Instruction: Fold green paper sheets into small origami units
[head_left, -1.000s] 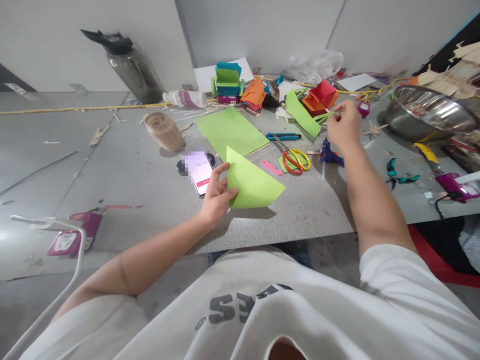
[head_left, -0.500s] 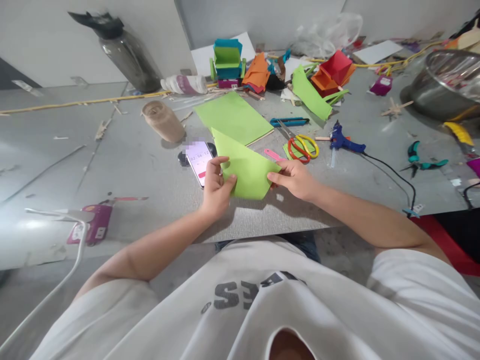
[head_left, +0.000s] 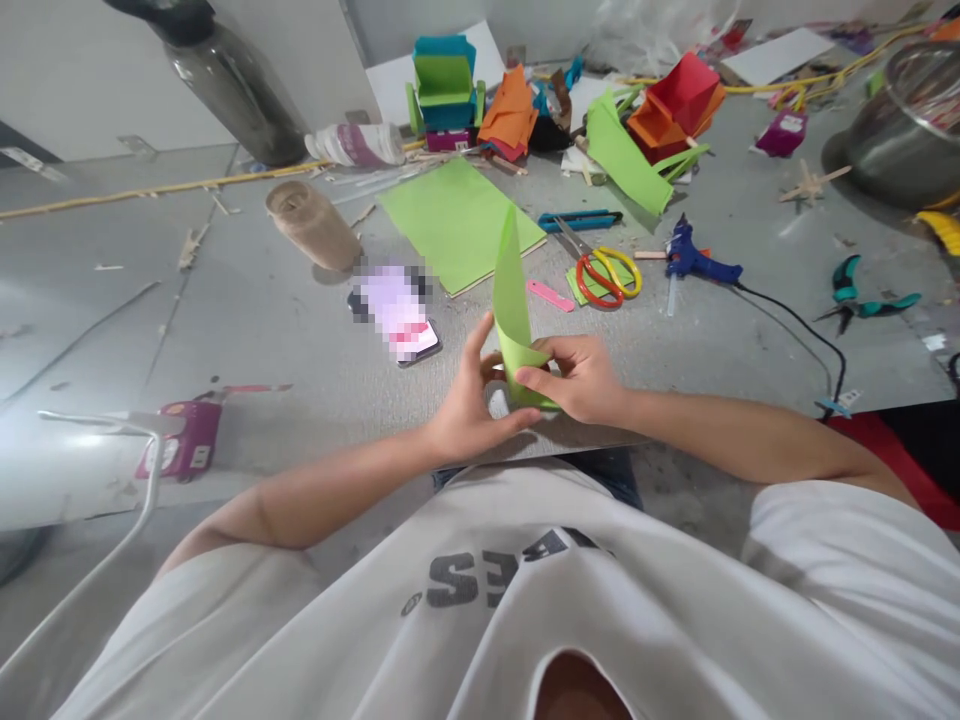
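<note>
A light-green sheet of paper [head_left: 512, 300] stands bent in a curve near the table's front edge, one corner pointing up. My right hand [head_left: 577, 380] is closed on its right side, thumb in front and fingers partly hidden behind. Beside the sheet's left and lower side is my left hand [head_left: 472, 400], thumb and fingers spread apart; whether it touches the paper is hard to see. Just beyond lies a larger stack of green paper [head_left: 457, 220]. Scissors [head_left: 600, 280] with red and yellow handles rest on small green pieces, near a pink strip-shaped tool [head_left: 550, 296].
A phone [head_left: 405, 320] and a brownish jar [head_left: 313, 228] are to the left. A blue glue gun [head_left: 697, 255], teal pliers [head_left: 855, 300] and a metal pot [head_left: 900, 140] are to the right. Behind the stack are a utility knife [head_left: 581, 220] and folded paper models [head_left: 444, 85].
The green sheet has turned from facing me flat to standing upright and curved. My left hand has let go of its left edge and moved right, closer to my right hand.
</note>
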